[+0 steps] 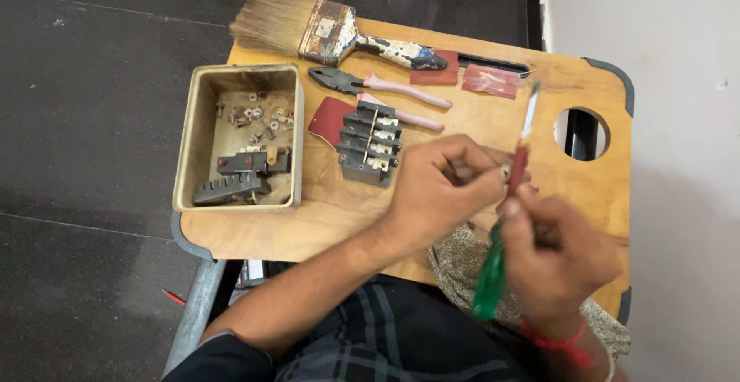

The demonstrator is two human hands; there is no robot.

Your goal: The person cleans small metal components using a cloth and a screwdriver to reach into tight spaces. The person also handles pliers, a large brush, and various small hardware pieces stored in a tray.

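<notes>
The left hand (443, 185) is curled into a narrow grip, fingertips pinched on a small metal part (505, 172) that is too small and blurred to identify. The right hand (555, 255) is wrapped around a screwdriver (501, 235) with a green handle and a red collar. The handle end points down toward the person's lap; the shaft rises past the left hand's fingertips, and its tip stands above both hands. The shaft is blurred. The two hands are just beside each other, meeting at the small part.

Both hands are above the near right part of a wooden bench (570, 81). A speckled cloth (459, 262) lies under the hands at the near edge.

Just beyond the left hand lies a black switch block (370, 144), resting partly on a piece of red sandpaper (330, 117). Pliers (370, 85) with pink handles lie beyond the block. A wide paintbrush (324, 31) lies at the far edge. To the left of the left hand, well apart, a shallow tray (189, 143) holds black plastic pieces and small metal fittings.
</notes>
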